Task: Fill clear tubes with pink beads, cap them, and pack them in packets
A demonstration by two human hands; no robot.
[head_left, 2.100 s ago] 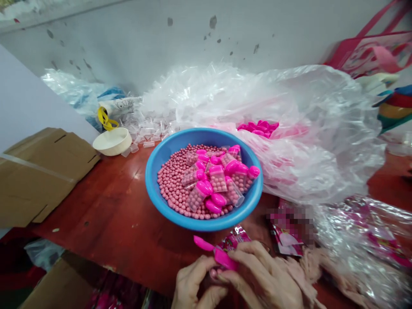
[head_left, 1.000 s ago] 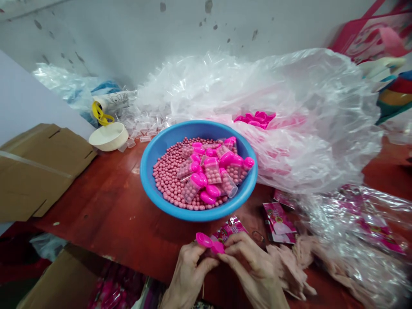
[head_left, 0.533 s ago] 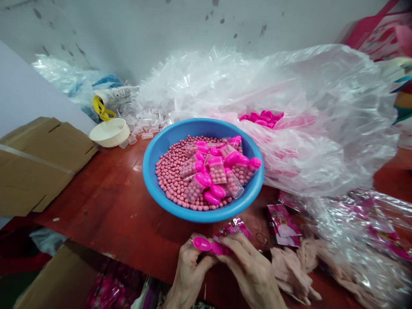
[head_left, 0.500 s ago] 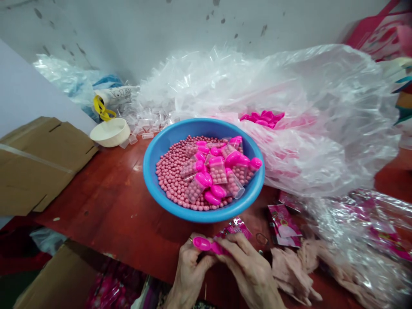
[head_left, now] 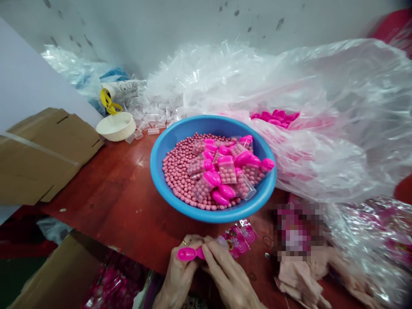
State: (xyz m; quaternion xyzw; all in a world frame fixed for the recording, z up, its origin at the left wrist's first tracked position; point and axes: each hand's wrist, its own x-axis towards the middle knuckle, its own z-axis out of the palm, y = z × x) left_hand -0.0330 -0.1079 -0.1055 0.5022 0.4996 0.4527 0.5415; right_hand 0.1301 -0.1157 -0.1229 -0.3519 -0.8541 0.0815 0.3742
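Observation:
At the table's front edge my left hand [head_left: 179, 272] has its fingers closed on a bright pink plastic piece [head_left: 186, 254] with a hollow oval end and a narrower neck. My right hand [head_left: 225, 272] pinches the other end of the same piece, its fingertips hiding that end. Just beyond them stands a blue bowl [head_left: 165, 201] of small pink balls [head_left: 177, 169]. Several clear tubes [head_left: 227, 172] filled with such balls and topped with pink caps lie on the loose balls, toward the bowl's right. A shiny printed pink packet [head_left: 241, 237] lies flat beside my right hand.
Clear plastic bags [head_left: 328, 90] fill the back and right, one holding pink pieces [head_left: 275, 118]. Empty clear tubes [head_left: 157, 116] lie behind a white dish [head_left: 116, 127]. Cardboard [head_left: 45, 159] stands left. A pinkish cloth [head_left: 299, 274] and shiny wrappers [head_left: 363, 240] lie right.
My hands have moved left and slightly down relative to the bowl with the pink piece, uncovering more of the printed packet. The whole view has shifted, so the bowl appears farther right.

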